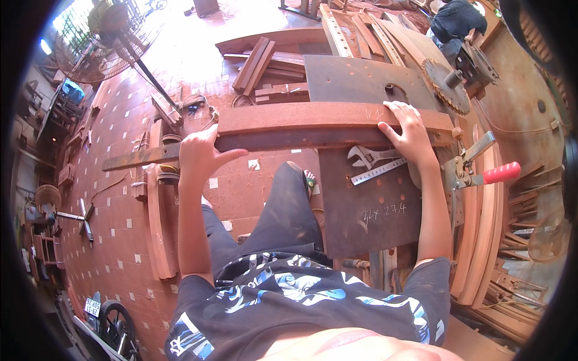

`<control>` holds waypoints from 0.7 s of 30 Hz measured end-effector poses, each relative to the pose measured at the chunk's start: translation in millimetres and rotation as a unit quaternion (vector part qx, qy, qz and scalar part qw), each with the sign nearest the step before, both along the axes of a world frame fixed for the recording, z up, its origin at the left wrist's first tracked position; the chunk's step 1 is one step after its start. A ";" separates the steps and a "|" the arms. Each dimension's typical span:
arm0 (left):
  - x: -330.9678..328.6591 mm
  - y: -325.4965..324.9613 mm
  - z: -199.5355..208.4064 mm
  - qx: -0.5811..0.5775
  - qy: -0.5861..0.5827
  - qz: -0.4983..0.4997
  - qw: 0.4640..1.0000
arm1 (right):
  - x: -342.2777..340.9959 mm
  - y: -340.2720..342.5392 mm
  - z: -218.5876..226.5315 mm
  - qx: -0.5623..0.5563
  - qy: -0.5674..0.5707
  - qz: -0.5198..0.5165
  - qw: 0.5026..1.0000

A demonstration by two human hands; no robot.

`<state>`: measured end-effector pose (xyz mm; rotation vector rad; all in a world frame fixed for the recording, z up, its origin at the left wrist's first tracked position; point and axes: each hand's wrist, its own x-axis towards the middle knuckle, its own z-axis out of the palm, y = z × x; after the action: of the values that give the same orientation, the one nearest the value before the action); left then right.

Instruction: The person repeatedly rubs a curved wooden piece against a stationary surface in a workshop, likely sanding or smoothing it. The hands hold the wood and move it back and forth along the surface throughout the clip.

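Note:
A long reddish wooden board [289, 117] lies crosswise in front of me, along a darker wooden strip [283, 142]. At the board's left end is my left hand [201, 153], its thumb stretched along the near side and its fingers partly hidden behind the end. Toward the other end, my right hand [409, 129] grips the board with fingers over the top and thumb on the near side. An adjustable wrench [365, 157] and a metal ruler [378, 171] lie on the dark worktable [373, 225] just below my right hand.
A toothed circular saw blade [444, 87] stands beyond the board's right end. A toggle clamp with a red handle [501, 173] is to the right of my forearm. Stacked timber [256, 65] lies ahead, a standing fan [108, 39] far left. Another person [457, 24] is at far right.

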<state>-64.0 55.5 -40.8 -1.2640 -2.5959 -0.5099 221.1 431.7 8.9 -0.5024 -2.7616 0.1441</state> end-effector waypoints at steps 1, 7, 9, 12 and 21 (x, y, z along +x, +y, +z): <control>-0.1 -0.2 -2.2 0.006 0.004 -0.004 1.000 | -0.6 -0.3 0.8 -0.003 0.002 0.000 1.000; 0.1 -2.7 -11.0 0.050 0.079 -0.032 0.995 | 0.2 -1.3 4.2 -0.008 0.002 0.001 1.000; 7.1 -1.8 2.0 0.036 0.014 -0.014 0.999 | -1.1 -2.0 4.9 -0.003 0.002 0.002 1.000; 11.6 -2.6 6.1 0.023 -0.018 0.001 1.000 | -2.7 -4.1 5.6 -0.015 0.005 0.000 1.000; 7.8 -0.9 9.3 0.027 -0.090 -0.009 0.996 | -0.6 -7.5 7.3 -0.028 -0.005 0.004 1.000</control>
<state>-56.2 54.6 -31.5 -1.2809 -2.6955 -0.7239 220.5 424.2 16.2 -0.5082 -2.7755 0.2221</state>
